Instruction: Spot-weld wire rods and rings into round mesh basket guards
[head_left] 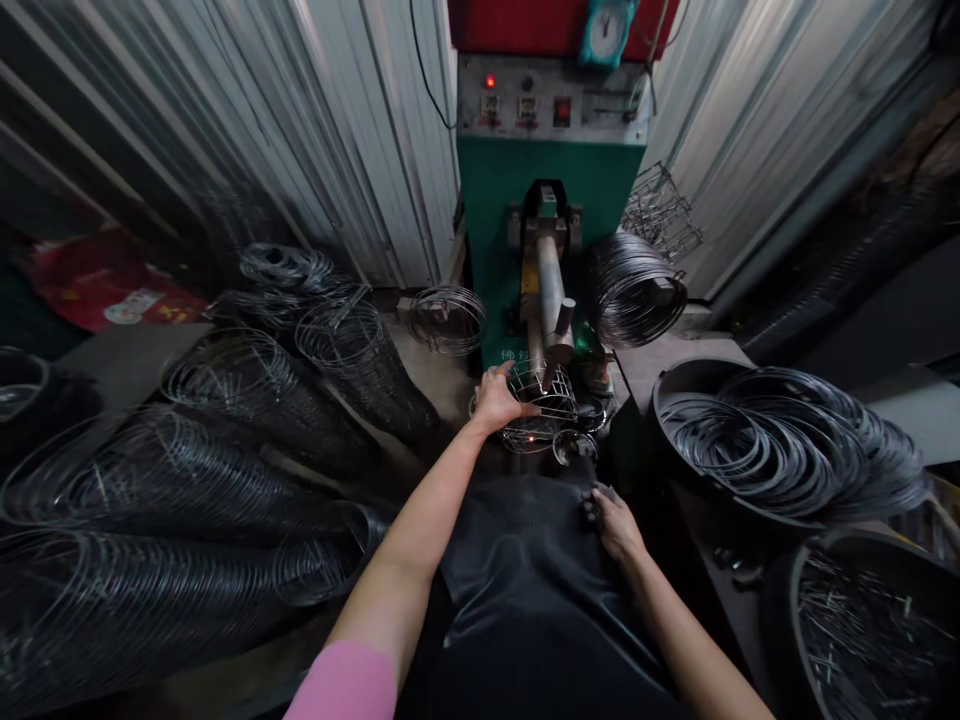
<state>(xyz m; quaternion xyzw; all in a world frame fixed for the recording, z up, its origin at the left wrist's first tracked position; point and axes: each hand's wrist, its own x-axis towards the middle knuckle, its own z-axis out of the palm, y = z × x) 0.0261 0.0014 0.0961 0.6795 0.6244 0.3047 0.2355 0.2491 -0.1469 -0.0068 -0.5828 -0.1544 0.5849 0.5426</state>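
Observation:
My left hand is closed on the left rim of a round wire basket, thumb reaching over its opening. The basket sits at the lower end of the arms of a green spot welder. A small orange glow shows low on the basket. My right hand is lower and to the right, by the dark apron. Its fingers are curled around something dark that I cannot make out. Just above that hand is a small round metal piece.
Stacks of wire rings or baskets fill the left floor. To the right, a black tub holds wire rings, and another tub holds short wire pieces. A ring coil hangs beside the welder; corrugated metal walls stand behind.

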